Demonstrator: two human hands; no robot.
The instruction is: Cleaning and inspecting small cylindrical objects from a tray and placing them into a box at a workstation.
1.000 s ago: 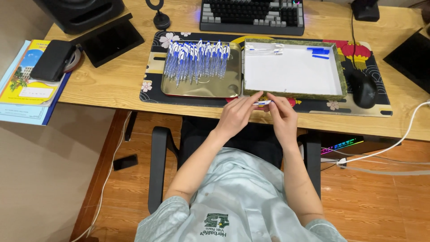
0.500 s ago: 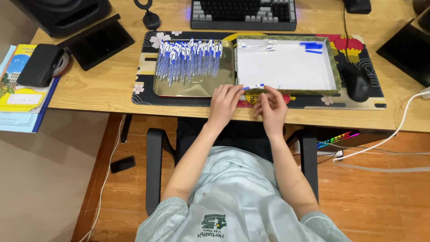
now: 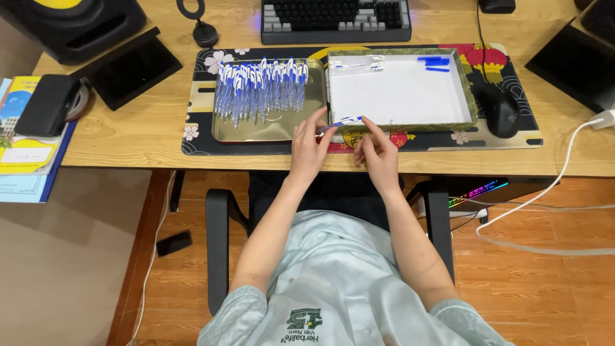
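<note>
Both my hands hold one blue and white pen at the front rim of a shallow box with a white floor. My left hand grips its left end, my right hand pinches the right end with fingers raised. To the left, a gold metal tray carries several more blue and white pens in a row. Inside the box lie a couple of pens at the back left and blue caps at the back right.
The tray and box rest on a patterned desk mat on a wooden desk. A keyboard is behind, a black mouse at right, a speaker, a tablet and books at left. A white cable hangs at right.
My hands have lifted the pen slightly and now hold it at the box's front rim; the view has shifted closer to the desk.
</note>
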